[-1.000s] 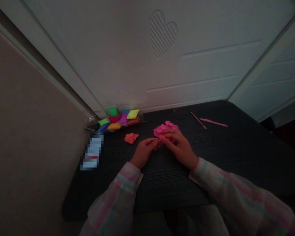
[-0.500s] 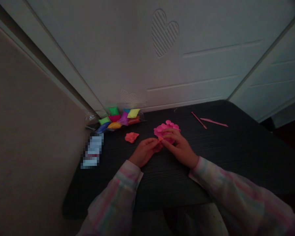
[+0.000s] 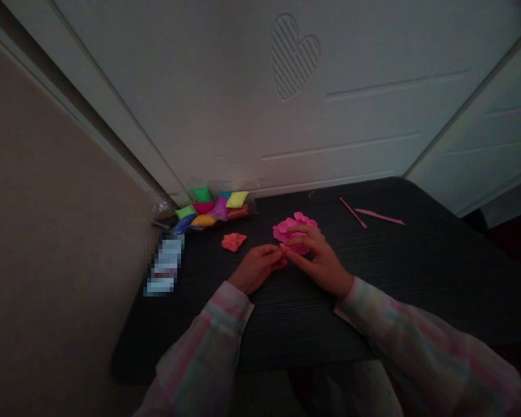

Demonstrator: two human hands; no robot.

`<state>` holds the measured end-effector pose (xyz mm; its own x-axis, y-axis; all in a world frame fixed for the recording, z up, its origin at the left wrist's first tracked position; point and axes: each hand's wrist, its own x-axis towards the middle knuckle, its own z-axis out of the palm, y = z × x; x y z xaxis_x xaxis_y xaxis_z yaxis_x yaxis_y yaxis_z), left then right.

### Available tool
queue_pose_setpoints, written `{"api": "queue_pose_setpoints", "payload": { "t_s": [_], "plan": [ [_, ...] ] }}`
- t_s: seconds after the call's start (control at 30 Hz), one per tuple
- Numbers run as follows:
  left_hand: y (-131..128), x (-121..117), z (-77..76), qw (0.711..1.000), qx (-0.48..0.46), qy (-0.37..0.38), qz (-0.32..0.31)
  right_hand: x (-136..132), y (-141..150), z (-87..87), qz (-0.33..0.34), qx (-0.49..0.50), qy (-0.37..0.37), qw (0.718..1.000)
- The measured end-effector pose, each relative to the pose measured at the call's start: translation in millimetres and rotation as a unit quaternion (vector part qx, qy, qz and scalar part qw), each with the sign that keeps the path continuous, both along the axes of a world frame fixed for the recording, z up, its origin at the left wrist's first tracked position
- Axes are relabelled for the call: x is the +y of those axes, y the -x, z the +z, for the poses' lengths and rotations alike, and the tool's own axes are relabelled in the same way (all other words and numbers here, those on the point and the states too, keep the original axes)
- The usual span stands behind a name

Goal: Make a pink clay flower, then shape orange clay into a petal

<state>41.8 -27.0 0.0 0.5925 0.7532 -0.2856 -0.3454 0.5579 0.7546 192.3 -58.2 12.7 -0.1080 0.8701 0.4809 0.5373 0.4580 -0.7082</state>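
Between my fingertips is a small piece of orange clay (image 3: 283, 248). My left hand (image 3: 257, 266) pinches it from the left, thumb and forefinger pressed together. From the other side my right hand (image 3: 319, 259) holds the same piece with thumb and fingers, its forefinger curved over the top. Just beyond and partly behind my right hand lies a pink clay shape (image 3: 282, 230) edged with small round discs; its near part is hidden by my fingers. A larger crumpled lump of orange clay (image 3: 233, 241) rests on the dark table to the left.
A clear bag of colourful clay packets (image 3: 204, 220) sits at the back left of the black table (image 3: 295, 336). Nearer is a blurred-out pale item (image 3: 165, 266). Two pink modelling tools (image 3: 380, 216) lie back right. A white panel with hearts (image 3: 226, 104) rises behind.
My hands stay together on the orange piece, with slight finger movements reshaping or turning it. The view has shifted a little; the other things on the table lie as before.
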Motion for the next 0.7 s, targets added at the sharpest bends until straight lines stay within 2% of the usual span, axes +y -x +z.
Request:
{"api": "queue_pose_setpoints", "payload": {
  "t_s": [0.3,0.7],
  "plan": [
    [1.5,0.3,0.8,1.0,-0.001,0.001,-0.006,4.1,-0.8,-4.5,-0.002,-0.001,-0.017,1.0],
    [-1.2,1.0,-1.4,0.999,0.026,-0.024,0.018,-1.5,0.7,4.9,-0.028,-0.051,-0.038,0.998]
  ]
}}
